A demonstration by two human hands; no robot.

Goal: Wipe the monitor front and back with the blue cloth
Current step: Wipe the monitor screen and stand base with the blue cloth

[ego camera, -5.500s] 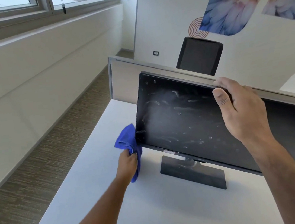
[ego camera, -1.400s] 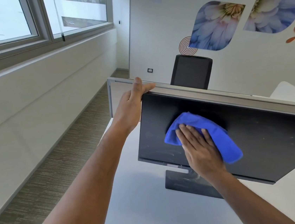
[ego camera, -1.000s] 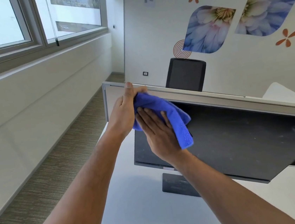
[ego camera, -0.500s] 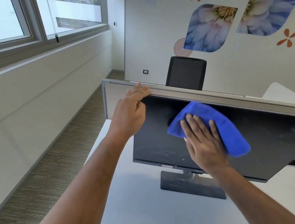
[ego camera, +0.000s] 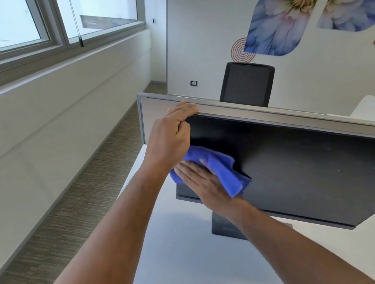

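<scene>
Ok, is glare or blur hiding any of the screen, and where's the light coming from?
Head view: daylight enters through the window at upper left; the monitor screen shows no strong glare, and faint specks remain visible toward its right. The right hand pressing the blue cloth looks slightly motion-blurred. Wide-angle distortion tilts the straight edges.

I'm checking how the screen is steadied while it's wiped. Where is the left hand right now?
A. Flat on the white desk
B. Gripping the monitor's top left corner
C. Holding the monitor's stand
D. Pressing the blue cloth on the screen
B: the left hand curls over the top left corner of the monitor, while the right hand presses the blue cloth flat against the lower left of the screen.
</scene>
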